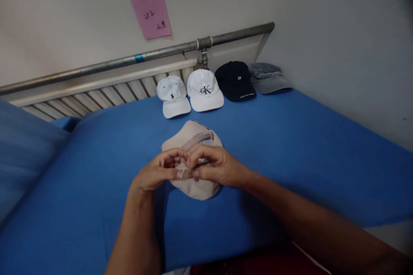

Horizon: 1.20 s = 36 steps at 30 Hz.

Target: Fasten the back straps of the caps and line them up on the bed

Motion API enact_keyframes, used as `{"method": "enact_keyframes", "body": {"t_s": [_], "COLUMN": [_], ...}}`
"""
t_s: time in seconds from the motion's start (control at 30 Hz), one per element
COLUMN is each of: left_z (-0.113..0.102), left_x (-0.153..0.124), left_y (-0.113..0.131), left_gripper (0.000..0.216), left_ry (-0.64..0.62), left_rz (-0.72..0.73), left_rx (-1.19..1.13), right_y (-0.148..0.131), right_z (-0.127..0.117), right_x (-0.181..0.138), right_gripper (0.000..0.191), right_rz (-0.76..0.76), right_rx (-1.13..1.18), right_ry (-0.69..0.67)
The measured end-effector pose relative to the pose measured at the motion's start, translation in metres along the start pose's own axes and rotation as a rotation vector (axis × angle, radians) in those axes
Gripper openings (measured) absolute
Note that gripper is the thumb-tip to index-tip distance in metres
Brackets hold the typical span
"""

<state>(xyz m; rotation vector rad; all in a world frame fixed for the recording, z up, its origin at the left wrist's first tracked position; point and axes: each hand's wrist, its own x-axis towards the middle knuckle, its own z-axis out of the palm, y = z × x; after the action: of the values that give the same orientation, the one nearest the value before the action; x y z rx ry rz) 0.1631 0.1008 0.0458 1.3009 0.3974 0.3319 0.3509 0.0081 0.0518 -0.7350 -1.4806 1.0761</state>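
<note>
A beige cap (196, 188) lies upside down on the blue-covered table in front of me, its brim pointing away and its inside partly showing. Over its near side, my left hand (161, 169) and my right hand (216, 163) meet fingertip to fingertip. Both hands pinch the cap's back strap (186, 174), the left from one side and the right from the other. Fingers cover most of the strap, so its fastening cannot be made out.
Along the back stand a small white cap (172, 94), a white cap with black letters (204, 90), a black cap (235, 80) and a grey cap (269, 78). Behind them run a radiator (106, 90) and a metal pipe (167, 49). A pink note (151, 16) hangs on the wall.
</note>
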Motion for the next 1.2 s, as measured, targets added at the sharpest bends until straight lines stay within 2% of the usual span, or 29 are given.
{"method": "enact_keyframes", "body": {"t_s": [0.1,0.23,0.5,0.9,1.2], "left_z": [0.005,0.010,0.011,0.022,0.021], "left_x": [0.002,0.006,0.010,0.013,0.014], "left_y": [0.002,0.006,0.006,0.011,0.010], "left_gripper": [0.032,0.030,0.036,0.033,0.033], "left_ry": [0.017,0.101,0.201,0.343,0.364], "left_rz": [0.001,0.007,-0.014,-0.024,-0.042], "left_rx": [-0.048,-0.137,-0.179,-0.205,-0.181], "right_y": [-0.001,-0.001,-0.001,-0.002,-0.003], "right_z": [-0.001,-0.001,-0.003,-0.005,-0.004], "right_x": [0.001,0.002,0.002,0.004,0.004], "right_gripper": [0.008,0.009,0.008,0.015,0.016], "right_rz": [0.101,0.148,0.075,-0.315,-0.382], "right_rx": [0.220,0.241,-0.040,-0.685,-0.809], "right_ry": [-0.010,0.027,0.111,0.043,0.072]}}
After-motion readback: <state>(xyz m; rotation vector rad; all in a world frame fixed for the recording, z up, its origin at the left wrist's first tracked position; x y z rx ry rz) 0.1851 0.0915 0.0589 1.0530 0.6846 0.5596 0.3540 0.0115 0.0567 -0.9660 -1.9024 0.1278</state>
